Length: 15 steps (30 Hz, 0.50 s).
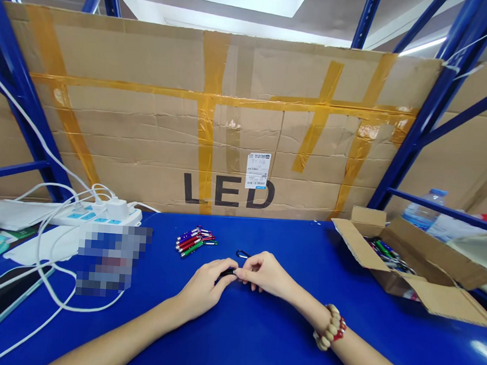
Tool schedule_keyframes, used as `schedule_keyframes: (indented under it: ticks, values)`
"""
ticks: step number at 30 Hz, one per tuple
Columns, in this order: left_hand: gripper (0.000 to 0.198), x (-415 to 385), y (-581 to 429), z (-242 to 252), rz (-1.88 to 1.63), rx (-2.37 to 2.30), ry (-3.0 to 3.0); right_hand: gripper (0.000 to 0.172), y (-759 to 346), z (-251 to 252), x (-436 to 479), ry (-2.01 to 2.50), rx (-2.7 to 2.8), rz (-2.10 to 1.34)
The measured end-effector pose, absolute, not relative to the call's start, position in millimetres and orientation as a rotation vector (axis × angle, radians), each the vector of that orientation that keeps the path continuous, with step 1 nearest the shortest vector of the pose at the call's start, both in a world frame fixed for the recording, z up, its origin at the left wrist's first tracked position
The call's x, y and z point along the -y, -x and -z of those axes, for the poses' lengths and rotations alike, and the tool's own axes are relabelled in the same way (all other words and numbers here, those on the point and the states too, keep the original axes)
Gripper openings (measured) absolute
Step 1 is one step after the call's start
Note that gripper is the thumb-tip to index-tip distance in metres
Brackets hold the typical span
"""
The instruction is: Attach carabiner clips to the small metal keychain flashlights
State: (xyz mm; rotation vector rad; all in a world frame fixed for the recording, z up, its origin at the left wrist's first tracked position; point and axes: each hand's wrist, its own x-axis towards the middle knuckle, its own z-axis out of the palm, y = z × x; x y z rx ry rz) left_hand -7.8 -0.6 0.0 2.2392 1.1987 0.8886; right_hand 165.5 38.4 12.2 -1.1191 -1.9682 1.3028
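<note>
Both hands meet at the middle of the blue table (257,339). My left hand (205,288) is closed around a small black keychain light (225,273). My right hand (264,273) pinches the same light at its end, fingers curled; a beaded bracelet (330,327) sits on that wrist. A blue carabiner clip (242,254) lies just behind my right hand's fingers. Farther back to the left lies a small pile of coloured keychain lights (193,240).
An open cardboard box (424,273) holding more coloured lights stands at the right. A white power strip (99,214) with cables sits back left, beside a blurred patch. A taped cardboard wall marked LED (231,126) closes the back. A water bottle (425,212) stands behind the box.
</note>
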Motion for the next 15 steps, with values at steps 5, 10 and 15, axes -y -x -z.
schedule_keyframes:
  ticks: [5,10,15]
  values:
    - [0.021,-2.0,9.0,3.9,-0.836,-1.230,-2.314,0.037,-167.5,-11.1,-40.7,1.120,2.017,-1.167]
    - [0.022,-2.3,8.3,4.2,-0.799,-1.219,-2.337,0.030,-169.5,-10.3,-43.1,1.086,2.119,-1.006]
    - [0.023,-1.0,6.2,0.2,-0.872,-1.256,-2.233,0.028,-170.2,-12.4,-41.3,0.887,2.150,-0.626]
